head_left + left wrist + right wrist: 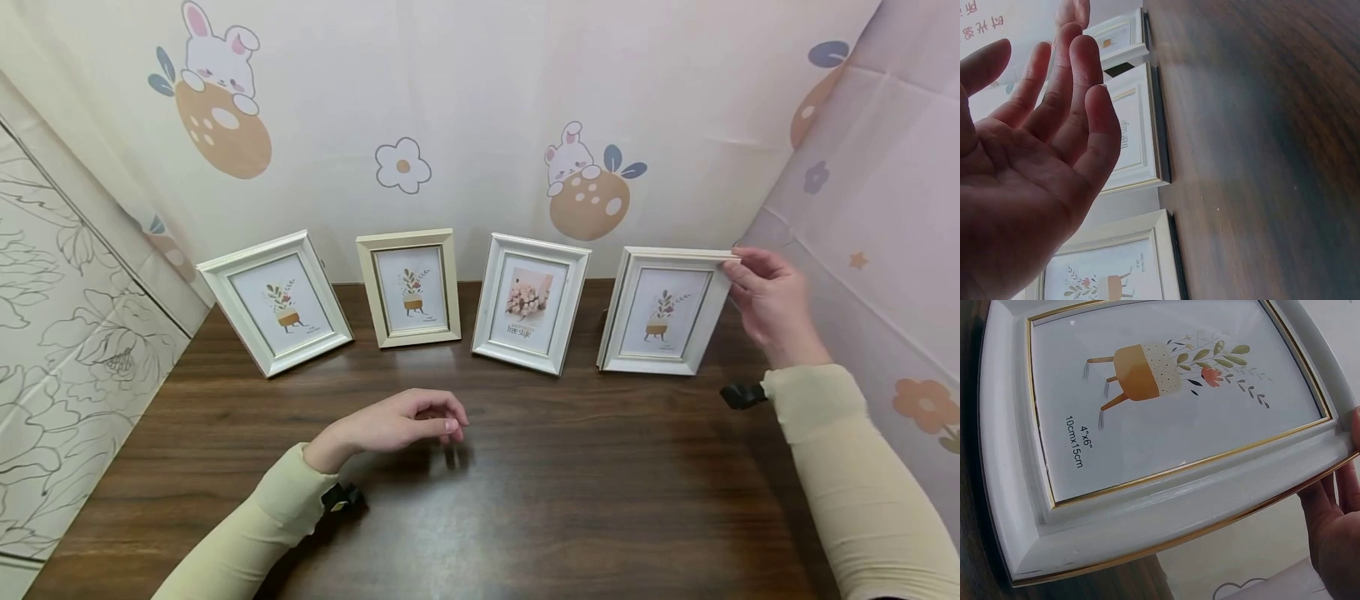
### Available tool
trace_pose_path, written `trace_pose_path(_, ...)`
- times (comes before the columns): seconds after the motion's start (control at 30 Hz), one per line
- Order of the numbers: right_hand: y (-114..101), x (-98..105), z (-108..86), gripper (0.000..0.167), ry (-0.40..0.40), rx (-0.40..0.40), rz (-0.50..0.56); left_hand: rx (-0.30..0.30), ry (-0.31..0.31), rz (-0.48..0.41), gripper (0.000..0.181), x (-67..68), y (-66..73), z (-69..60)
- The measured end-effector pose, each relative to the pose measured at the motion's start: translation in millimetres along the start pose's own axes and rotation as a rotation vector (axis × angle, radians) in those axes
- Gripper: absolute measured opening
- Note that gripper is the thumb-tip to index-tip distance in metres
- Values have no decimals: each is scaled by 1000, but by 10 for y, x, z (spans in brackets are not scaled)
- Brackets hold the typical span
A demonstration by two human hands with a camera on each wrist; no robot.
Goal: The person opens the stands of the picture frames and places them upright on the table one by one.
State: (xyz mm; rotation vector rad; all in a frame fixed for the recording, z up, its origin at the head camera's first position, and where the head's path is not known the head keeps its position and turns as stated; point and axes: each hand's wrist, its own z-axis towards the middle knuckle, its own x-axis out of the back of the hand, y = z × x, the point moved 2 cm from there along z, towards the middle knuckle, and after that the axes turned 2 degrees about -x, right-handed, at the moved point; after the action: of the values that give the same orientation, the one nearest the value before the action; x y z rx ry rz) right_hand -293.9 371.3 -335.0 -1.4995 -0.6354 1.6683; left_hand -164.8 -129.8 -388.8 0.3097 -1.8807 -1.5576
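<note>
At the far right of the row, my right hand [776, 304] pinches the upper right corner of a white picture frame [615, 321] that stands upright on the table. Its picture of a plant in a legged pot, with a gold inner edge, fills the right wrist view, where the right hand [1338, 531] shows at the frame's edge. My left hand [397, 423] hovers over the middle of the table, fingers loosely bent and holding nothing. Closest to it are a cream picture frame [408, 342] and a white picture frame with a flower photo [517, 358].
Another white picture frame [273, 367] leans at the left end of the row. Behind the dark wooden table [570, 500] hangs a curtain [480, 100] printed with rabbits and flowers. A white panel with line-drawn flowers [82, 358] borders the left side.
</note>
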Motion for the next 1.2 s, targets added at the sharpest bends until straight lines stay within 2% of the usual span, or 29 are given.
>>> trace_pose_path(0.13, 8, -20, 5, 22, 6, 11, -68, 0, 2, 10, 26, 12, 2, 9)
trace_pose_path(0.3, 6, -61, -12, 23, 15, 8, -135, -32, 9, 28, 26, 28, 0, 17)
trace_pose_path(0.53, -26, -90, -105, 32, 96, -41, -320, -53, 42, 57, 24, 64, 10, -7)
trace_pose_path(0.67, -37, -102, -151, 38, 139, -22, -401, -48, 64, 76, 23, 85, 5, -13)
trace_pose_path(0.73, -39, -111, -171, 39, 165, 19, -447, -49, 79, 83, 21, 99, 9, -16)
trace_pose_path(0.9, -50, -120, -228, 32, 260, 126, -509, -62, 152, 113, 14, 158, 13, -22)
trace_pose_path(1.03, -74, -148, -319, 24, 336, 160, -535, -76, 233, 182, 11, 210, 16, -27)
trace_pose_path(1.13, -75, -220, -418, 18, 362, 175, -567, -73, 297, 268, 10, 235, 35, -28)
trace_pose_path(1.2, -48, -293, -482, 15, 353, 189, -616, -67, 340, 318, 9, 246, 45, -29)
